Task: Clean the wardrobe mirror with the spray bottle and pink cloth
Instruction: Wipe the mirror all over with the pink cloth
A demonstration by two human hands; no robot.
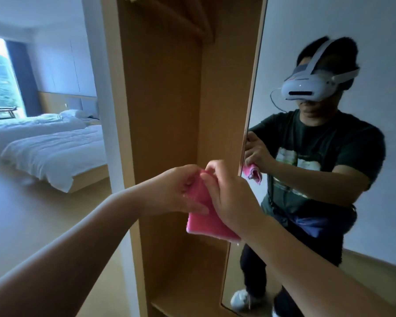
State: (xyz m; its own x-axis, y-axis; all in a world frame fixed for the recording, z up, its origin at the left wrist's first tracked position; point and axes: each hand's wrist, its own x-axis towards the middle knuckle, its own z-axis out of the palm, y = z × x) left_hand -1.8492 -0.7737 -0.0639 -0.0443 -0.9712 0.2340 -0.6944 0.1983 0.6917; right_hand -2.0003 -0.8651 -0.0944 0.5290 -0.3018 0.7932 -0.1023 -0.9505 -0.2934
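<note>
The left hand (178, 188) and the right hand (229, 197) are both gripping the pink cloth (204, 223) near centre frame, fingers curled over its upper end. The cloth is hanging with its long axis running 11 to 5 o'clock, free end pointing down, before the open wardrobe (169, 99). The mirror (386, 225) is standing at 3 o'clock.

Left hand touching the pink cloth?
Touching. Head view shows the left hand gripping the pink cloth at its upper edge, with the right hand gripping it too.

left hand (181, 188), right hand (229, 195) — both gripping
</note>
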